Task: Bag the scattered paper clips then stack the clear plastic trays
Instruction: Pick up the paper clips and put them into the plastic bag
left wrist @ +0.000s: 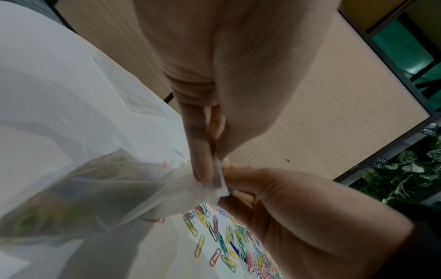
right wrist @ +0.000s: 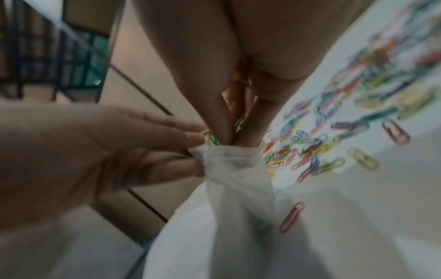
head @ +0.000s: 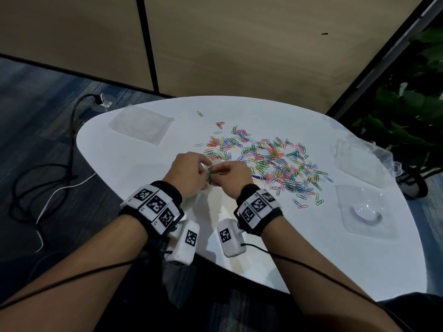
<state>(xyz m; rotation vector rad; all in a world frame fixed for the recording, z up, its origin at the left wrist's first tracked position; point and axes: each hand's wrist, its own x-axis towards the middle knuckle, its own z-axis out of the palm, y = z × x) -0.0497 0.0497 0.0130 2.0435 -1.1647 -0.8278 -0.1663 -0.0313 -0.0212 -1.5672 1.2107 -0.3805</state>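
Observation:
A heap of coloured paper clips (head: 271, 164) lies scattered across the middle of the white table (head: 167, 212). Just left of it both hands meet over a clear plastic bag (head: 207, 195) that hangs down to the table. My left hand (head: 205, 167) pinches the bag's rim (left wrist: 218, 175) between thumb and fingers and holds the mouth up. My right hand (head: 219, 173) pinches a few paper clips (right wrist: 238, 122) with its fingertips at the bag's mouth (right wrist: 229, 152). Several clips show through the bag (left wrist: 95, 198). Clear trays lie at the far left (head: 141, 125), right (head: 359, 161) and right front (head: 366, 212).
The table's curved edge runs close to my body. Black and white cables (head: 48, 183) lie on the floor to the left. A tan partition wall (head: 239, 44) stands behind the table, and green plants (head: 407, 111) at the right.

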